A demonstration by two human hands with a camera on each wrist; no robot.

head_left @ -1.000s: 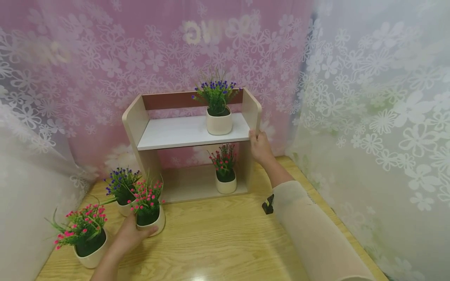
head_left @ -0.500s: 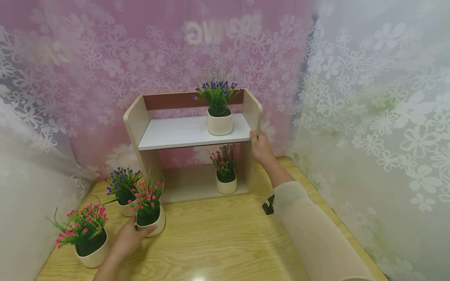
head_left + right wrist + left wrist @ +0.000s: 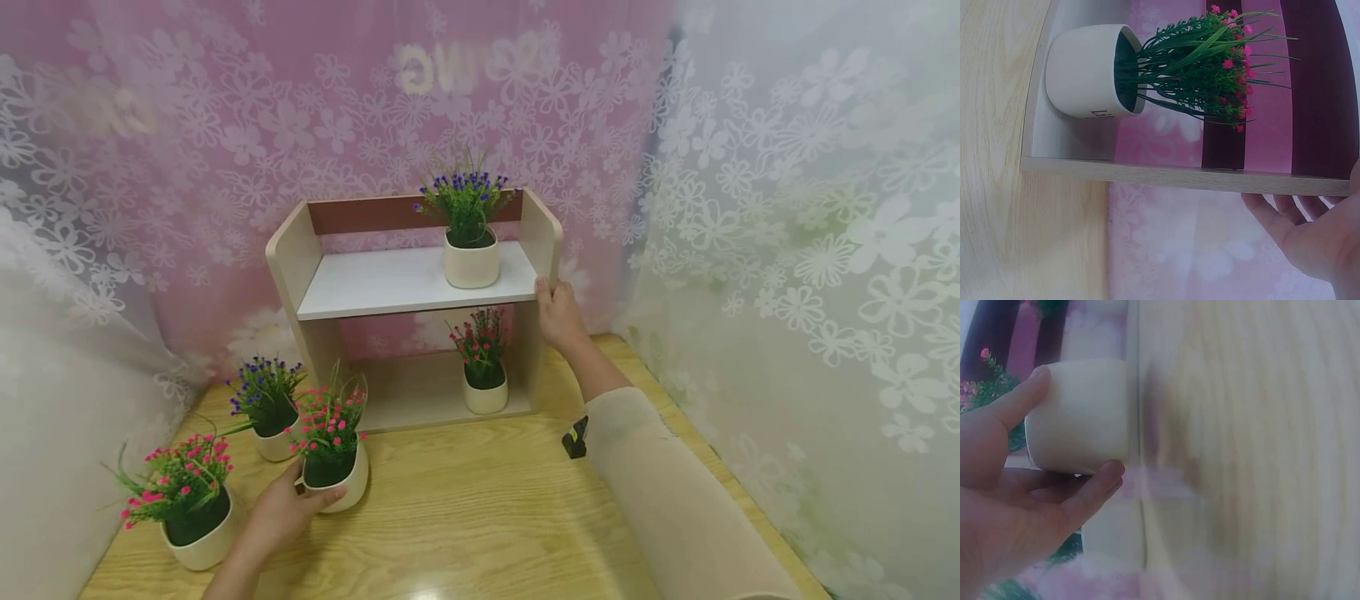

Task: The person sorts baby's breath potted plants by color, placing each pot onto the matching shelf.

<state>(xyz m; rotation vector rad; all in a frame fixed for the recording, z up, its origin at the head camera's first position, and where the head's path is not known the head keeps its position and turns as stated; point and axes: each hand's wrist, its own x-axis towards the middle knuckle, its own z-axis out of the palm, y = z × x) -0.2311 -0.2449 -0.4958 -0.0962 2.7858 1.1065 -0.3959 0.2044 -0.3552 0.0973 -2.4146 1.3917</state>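
My left hand (image 3: pixel 281 508) grips a cream pot of pink flowers (image 3: pixel 337 479), thumb on its near side and fingers round the other side. In the left wrist view the thumb and fingers lie on the smooth white pot wall (image 3: pixel 1079 415); whether its base touches the table cannot be told. My right hand (image 3: pixel 561 317) holds the right side panel (image 3: pixel 1191 178) of a two-tier wooden shelf (image 3: pixel 408 287), its fingers on the outer face. A pot of purple flowers (image 3: pixel 471 258) stands on the white upper board, and a pot of red-pink flowers (image 3: pixel 485 387) on the lower one.
Left of the shelf stands another purple-flowered pot (image 3: pixel 275 437). Nearer, at the table's left, is another pink-flowered pot (image 3: pixel 198 533). A small black object (image 3: pixel 575 439) shows beside the right sleeve. Flower-patterned curtains surround the wooden table (image 3: pixel 465 508).
My left hand has moved the pink-flowered pot a little to the right, away from the purple-flowered one behind it. The right hand keeps its hold on the shelf.
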